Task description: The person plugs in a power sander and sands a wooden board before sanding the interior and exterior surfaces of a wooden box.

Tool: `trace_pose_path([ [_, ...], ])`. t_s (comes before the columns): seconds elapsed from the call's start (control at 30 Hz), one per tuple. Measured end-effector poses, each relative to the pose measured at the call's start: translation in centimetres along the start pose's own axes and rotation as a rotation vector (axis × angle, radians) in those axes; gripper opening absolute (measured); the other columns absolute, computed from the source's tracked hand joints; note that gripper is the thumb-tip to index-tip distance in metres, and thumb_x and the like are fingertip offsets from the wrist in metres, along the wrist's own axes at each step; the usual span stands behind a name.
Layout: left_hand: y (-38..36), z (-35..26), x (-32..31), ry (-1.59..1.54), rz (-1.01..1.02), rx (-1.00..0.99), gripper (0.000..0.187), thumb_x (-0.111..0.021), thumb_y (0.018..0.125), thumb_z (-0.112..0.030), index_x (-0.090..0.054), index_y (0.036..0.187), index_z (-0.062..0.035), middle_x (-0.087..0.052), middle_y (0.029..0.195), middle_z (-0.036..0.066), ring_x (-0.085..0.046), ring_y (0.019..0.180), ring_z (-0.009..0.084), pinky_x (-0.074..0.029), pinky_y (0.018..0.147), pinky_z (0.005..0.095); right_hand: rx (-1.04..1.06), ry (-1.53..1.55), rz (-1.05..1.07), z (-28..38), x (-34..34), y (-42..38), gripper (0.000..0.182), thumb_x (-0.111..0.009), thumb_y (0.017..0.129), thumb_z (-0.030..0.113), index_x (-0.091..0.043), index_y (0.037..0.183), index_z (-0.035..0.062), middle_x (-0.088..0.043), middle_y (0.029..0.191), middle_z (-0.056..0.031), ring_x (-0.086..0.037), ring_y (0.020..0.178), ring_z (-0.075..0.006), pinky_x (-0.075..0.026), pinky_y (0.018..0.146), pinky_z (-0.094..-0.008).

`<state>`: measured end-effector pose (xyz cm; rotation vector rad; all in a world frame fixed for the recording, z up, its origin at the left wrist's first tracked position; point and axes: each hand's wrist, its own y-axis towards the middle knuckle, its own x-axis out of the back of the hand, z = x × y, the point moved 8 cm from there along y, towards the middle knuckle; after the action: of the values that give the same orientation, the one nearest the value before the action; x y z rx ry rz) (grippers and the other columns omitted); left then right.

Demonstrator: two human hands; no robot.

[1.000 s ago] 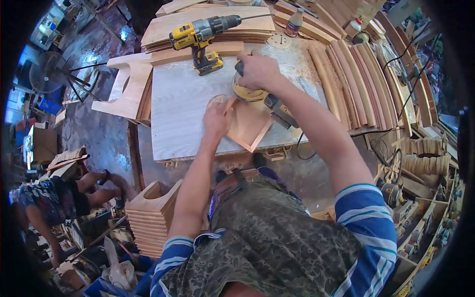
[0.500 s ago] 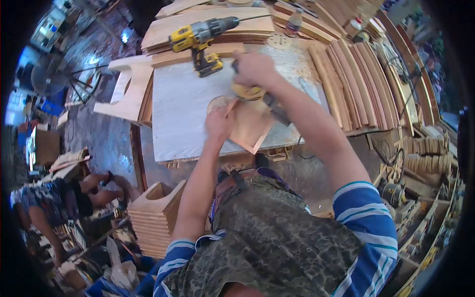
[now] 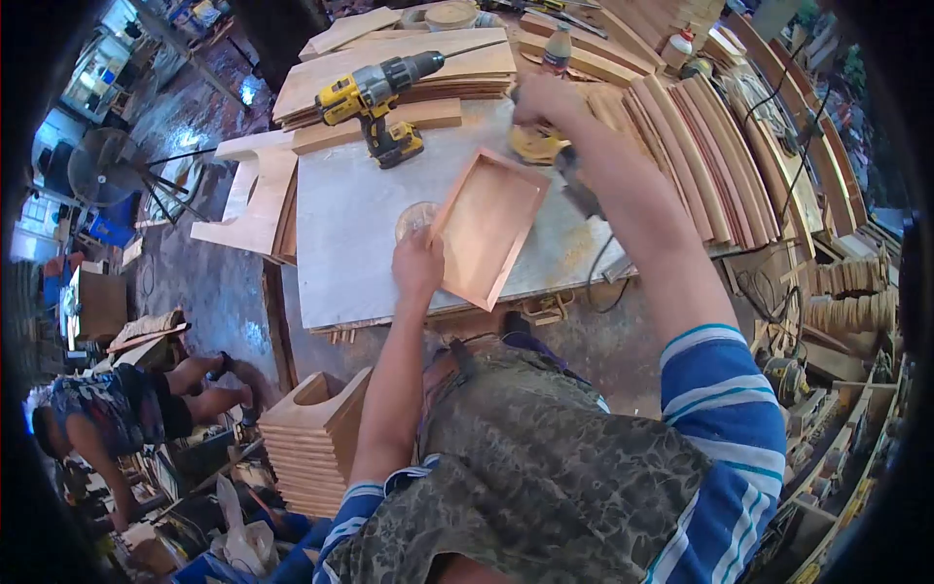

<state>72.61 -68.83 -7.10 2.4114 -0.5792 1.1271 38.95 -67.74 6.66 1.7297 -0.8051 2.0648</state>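
Note:
A shallow wooden tray (image 3: pixel 494 226) with raised edges lies tilted on the pale worktable (image 3: pixel 341 234). My left hand (image 3: pixel 418 265) grips its left side, fingers closed over the rim. Beyond the tray's far right corner, my right hand (image 3: pixel 547 101) is wrapped round a yellow-and-black power sander (image 3: pixel 535 146), whose underside I cannot see. A round wooden disc (image 3: pixel 416 218) lies beside the left hand, partly covered by it. Farther back on the table stands a yellow cordless drill (image 3: pixel 375 102) with a long bit.
Stacked boards (image 3: pixel 389 56) line the back, beside a bottle (image 3: pixel 557 51). Curved wooden slats (image 3: pixel 705 161) fill the right side. A cord (image 3: pixel 595 282) hangs over the front edge. Cut-out panels (image 3: pixel 309 438) are piled at lower left, near another person (image 3: pixel 126 404) bending down.
The sander in my right hand has moved off the tray, away to the upper right. The tray has turned in my left hand, and more of its inside shows.

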Motion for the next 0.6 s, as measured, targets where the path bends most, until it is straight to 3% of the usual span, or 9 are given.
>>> trace_pose_path([
  [0.07,0.2,-0.6,0.9,0.031,0.037,0.038,0.029,-0.067,0.09,-0.027,-0.075,0.107,-0.005,-0.071,0.1,0.025,-0.069,0.093,0.0448,-0.055,0.083,0.0536,0.033,-0.096,-0.067,-1.8,0.3,0.5,0.074,-0.078,0.073,0.031,-0.056,0.142,0.0138,-0.067,0.127,-0.0184,-0.068,0.114,-0.0388,-0.057,0.094,-0.0482],
  [0.13,-0.9,0.0,0.3,0.108,0.219,0.152,0.031,-0.068,0.09,-0.029,-0.075,0.109,-0.0049,-0.072,0.107,0.024,-0.069,0.096,0.044,-0.056,0.084,0.0522,0.026,-0.046,-0.187,-4.3,1.1,-0.7,0.074,-0.077,0.074,0.035,-0.054,0.143,0.0184,-0.063,0.131,-0.0197,-0.066,0.117,-0.0394,-0.055,0.096,-0.0502],
  [0.27,-0.1,-1.5,1.6,0.069,0.279,0.161,0.033,-0.067,0.092,-0.03,-0.074,0.112,-0.0053,-0.072,0.108,0.022,-0.07,0.095,0.0417,-0.056,0.085,0.0501,0.0,-0.005,-0.201,-6.3,3.9,-6.2,0.074,-0.075,0.071,0.032,-0.052,0.139,0.0152,-0.063,0.128,-0.0191,-0.063,0.121,-0.0379,-0.054,0.099,-0.0473],
  [0.33,3.8,-3.9,2.1,0.012,-0.012,-0.191,0.038,-0.067,0.094,-0.034,-0.073,0.119,-0.006,-0.073,0.105,0.021,-0.071,0.095,0.039,-0.056,0.086,0.0481,0.033,0.006,-0.213,-6.9,4.4,-8.7,0.072,-0.075,0.07,0.033,-0.053,0.137,0.0168,-0.063,0.123,-0.0168,-0.063,0.117,-0.038,-0.053,0.096,-0.0469],
  [0.47,12.6,-5.6,-2.4,-0.144,0.203,-0.027,0.038,-0.069,0.094,-0.034,-0.073,0.126,-0.0139,-0.074,0.107,0.019,-0.072,0.097,0.0369,-0.056,0.089,0.0459,0.051,0.101,-0.2,-7.6,5.0,-13.7,0.066,-0.075,0.07,0.031,-0.057,0.131,0.0164,-0.063,0.116,-0.0183,-0.064,0.112,-0.0369,-0.052,0.093,-0.0477],
  [0.6,16.8,-5.2,-8.0,-0.064,0.43,-0.094,0.043,-0.069,0.096,-0.034,-0.07,0.131,-0.0095,-0.076,0.108,0.017,-0.073,0.097,0.0264,-0.057,0.086,0.0382,0.065,0.169,-0.236,-9.8,4.9,-17.2,0.062,-0.076,0.07,0.028,-0.059,0.128,0.0153,-0.063,0.117,-0.0172,-0.065,0.109,-0.0364,-0.052,0.092,-0.0466],
])
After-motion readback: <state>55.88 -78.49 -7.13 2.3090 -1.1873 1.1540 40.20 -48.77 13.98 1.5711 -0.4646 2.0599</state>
